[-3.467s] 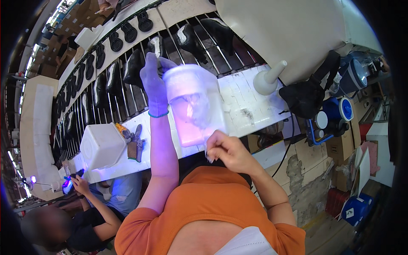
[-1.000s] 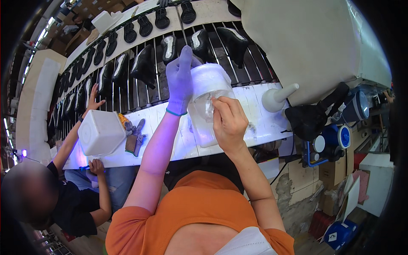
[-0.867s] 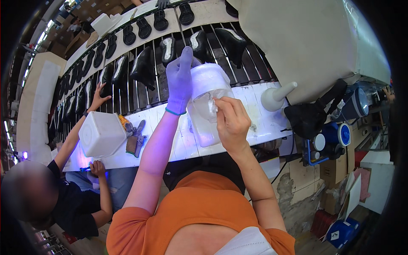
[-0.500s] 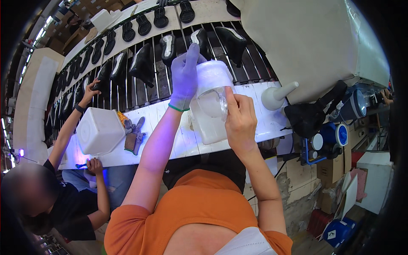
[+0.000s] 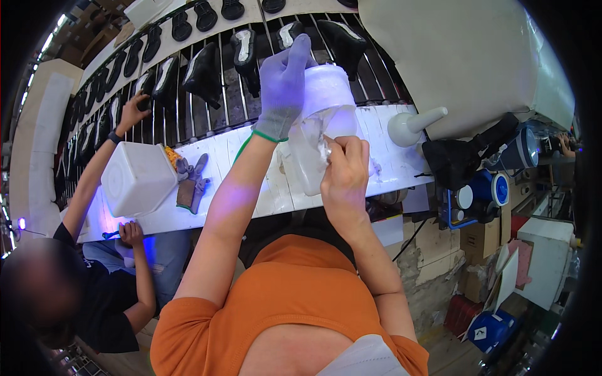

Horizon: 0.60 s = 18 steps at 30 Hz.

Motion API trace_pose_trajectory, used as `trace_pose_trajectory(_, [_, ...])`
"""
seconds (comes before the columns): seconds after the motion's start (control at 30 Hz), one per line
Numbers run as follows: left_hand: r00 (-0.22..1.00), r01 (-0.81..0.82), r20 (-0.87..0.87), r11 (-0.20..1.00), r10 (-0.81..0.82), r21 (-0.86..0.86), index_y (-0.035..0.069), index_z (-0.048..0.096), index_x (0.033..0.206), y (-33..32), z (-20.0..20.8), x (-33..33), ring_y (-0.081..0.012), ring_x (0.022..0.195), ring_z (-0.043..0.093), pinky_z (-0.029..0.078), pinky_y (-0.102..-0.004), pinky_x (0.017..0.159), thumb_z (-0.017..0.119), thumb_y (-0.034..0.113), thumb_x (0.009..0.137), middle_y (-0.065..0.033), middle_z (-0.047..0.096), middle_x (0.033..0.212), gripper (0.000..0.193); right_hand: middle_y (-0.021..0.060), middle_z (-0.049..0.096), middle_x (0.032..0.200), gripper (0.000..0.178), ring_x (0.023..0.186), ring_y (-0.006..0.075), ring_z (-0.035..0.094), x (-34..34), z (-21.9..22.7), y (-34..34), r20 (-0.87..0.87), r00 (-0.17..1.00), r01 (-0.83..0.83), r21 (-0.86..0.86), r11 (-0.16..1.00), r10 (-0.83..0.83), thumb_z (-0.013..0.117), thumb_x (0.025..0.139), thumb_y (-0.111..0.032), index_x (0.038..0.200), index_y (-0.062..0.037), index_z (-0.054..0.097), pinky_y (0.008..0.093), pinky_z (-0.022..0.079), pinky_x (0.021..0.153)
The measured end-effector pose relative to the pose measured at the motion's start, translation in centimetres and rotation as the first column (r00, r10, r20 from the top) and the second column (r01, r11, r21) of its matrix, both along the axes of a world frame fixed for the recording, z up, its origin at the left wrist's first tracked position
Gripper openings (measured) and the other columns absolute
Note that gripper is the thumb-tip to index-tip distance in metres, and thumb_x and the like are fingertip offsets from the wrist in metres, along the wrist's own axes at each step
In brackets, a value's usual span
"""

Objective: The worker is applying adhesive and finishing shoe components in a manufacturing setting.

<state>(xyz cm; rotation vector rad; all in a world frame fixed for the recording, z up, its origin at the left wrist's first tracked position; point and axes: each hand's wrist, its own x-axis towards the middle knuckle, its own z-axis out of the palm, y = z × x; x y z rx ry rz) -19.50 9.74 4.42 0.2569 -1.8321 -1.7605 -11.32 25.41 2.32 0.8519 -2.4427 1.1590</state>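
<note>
My left hand (image 5: pixel 282 88) wears a pale glove with a green cuff and grips the upper side of a white, translucent plastic container (image 5: pixel 307 166). The container is tilted over the white bench (image 5: pixel 251 203). My bare right hand (image 5: pixel 346 175) is closed at the container's near side, pinching a crumpled, clear film (image 5: pixel 322 149) that hangs along its wall. Whether the film is stuck to the wall, I cannot tell. Beyond my hands, black shoes with whitish soles, such as this shoe (image 5: pixel 244 50), lie on a metal roller conveyor (image 5: pixel 229 116).
A white squeeze bottle (image 5: pixel 404 129) stands to the right, beside a black bag (image 5: pixel 448 164). On the left are a square white tub (image 5: pixel 135 182) and grey gloves (image 5: pixel 194 185). A co-worker's hand (image 5: pixel 133 113) touches a shoe at the conveyor.
My right hand has moved down and left with the pinched film, pulling it across the container's wall. The container and my left hand have shifted slightly to the right.
</note>
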Motion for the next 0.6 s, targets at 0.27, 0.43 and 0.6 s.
trace_pose_trajectory(0.27, [0.991,0.120,0.061,0.992,-0.119,-0.024,0.001,0.063,0.066,-0.7,-0.2,-0.2,-0.0035,0.056,0.038,0.030,-0.0232,0.051,0.062,0.043,0.088,0.0049,0.046,0.056,0.048,0.0101,0.057,0.087,0.024,0.077,0.0265,0.055,1.3,0.7,1.3,-0.019,0.996,0.082,-0.186,0.979,-0.087,0.065,0.074,0.009,0.097,0.0008,0.066,0.0353,0.047,0.067])
trace_pose_trajectory(0.43, [0.943,0.324,0.101,0.944,-0.317,-0.063,0.002,0.060,0.067,-1.4,0.1,0.7,-0.0024,0.059,0.037,0.030,-0.0223,0.052,0.068,0.037,0.086,0.0066,0.046,0.060,0.040,0.0072,0.060,0.091,0.029,0.077,0.0134,0.056,0.3,1.2,0.9,0.281,0.959,0.135,-0.534,0.835,0.024,0.066,0.084,0.002,0.113,-0.0014,0.066,0.0259,0.047,0.070])
trace_pose_trajectory(0.6, [0.975,0.214,0.073,0.976,-0.211,-0.041,0.002,0.059,0.067,-1.4,-0.2,1.6,-0.0025,0.058,0.036,0.029,-0.0231,0.050,0.071,0.030,0.084,0.0067,0.044,0.059,0.035,0.0039,0.059,0.094,0.031,0.076,0.0079,0.053,-0.8,0.7,-1.1,0.373,0.919,0.175,-0.674,0.718,0.126,0.065,0.088,-0.001,0.119,-0.0023,0.064,0.0215,0.045,0.070])
